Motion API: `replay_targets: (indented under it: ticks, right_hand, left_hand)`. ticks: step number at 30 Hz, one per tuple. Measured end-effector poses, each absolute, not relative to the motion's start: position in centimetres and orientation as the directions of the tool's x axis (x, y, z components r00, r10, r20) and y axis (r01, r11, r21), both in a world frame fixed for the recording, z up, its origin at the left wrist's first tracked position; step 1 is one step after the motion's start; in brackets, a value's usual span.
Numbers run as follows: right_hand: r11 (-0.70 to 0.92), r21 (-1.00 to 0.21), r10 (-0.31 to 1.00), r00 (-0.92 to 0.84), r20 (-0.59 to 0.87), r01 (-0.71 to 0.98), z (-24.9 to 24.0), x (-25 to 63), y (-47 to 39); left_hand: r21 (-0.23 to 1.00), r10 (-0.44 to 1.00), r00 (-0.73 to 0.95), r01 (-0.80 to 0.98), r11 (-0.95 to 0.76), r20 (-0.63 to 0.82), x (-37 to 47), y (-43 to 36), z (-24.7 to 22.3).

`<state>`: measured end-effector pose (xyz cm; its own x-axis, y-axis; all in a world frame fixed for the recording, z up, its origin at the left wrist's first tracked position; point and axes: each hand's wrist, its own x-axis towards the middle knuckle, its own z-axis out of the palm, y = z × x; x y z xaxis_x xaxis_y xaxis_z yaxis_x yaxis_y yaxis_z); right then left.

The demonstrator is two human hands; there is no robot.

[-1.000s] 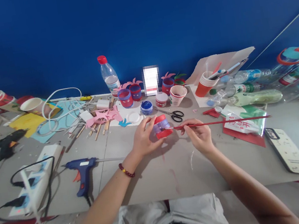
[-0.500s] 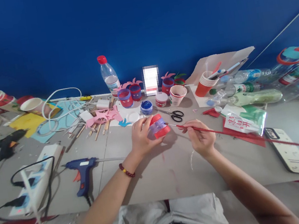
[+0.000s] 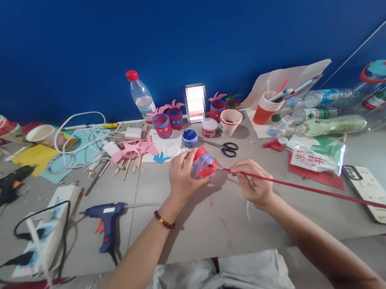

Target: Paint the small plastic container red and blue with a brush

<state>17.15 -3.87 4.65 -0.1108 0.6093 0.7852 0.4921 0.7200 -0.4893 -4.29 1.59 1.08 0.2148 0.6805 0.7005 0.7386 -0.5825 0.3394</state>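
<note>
A small red cup with a purple band [image 3: 202,162] is gripped on its left side by my left hand [image 3: 181,178], above the grey table. My right hand [image 3: 258,183] pinches a long red paintbrush [image 3: 306,188], whose tip meets the cup near the purple band. Behind the cup stands an open jar of blue paint [image 3: 189,137]. A closed jar with a pale lid [image 3: 209,128] and a paper cup [image 3: 230,122] stand to its right, with black scissors [image 3: 228,149] in front of them.
Decorated red and purple cups [image 3: 162,125] stand by the wall near a red-capped bottle [image 3: 142,96]. A glue gun [image 3: 107,221] and power strip [image 3: 47,231] lie left. On the right are a phone [image 3: 376,196], a packet [image 3: 312,157] and plastic bottles [image 3: 332,125].
My right hand has shifted slightly left and down, and the brush's far end has swung lower. In my left hand the cup has turned slightly, showing more of the purple band.
</note>
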Motion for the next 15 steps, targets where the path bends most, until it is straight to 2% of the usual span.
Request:
replay_targets:
  ticks: [15]
  right_hand:
    - [0.744, -0.456, 0.584, -0.142, 0.8, 0.488, 3.97, 17.15, -3.93]
  left_hand:
    - [0.319, 0.674, 0.207, 0.758, -0.569, 0.709, -4.14, 1.46, 1.3]
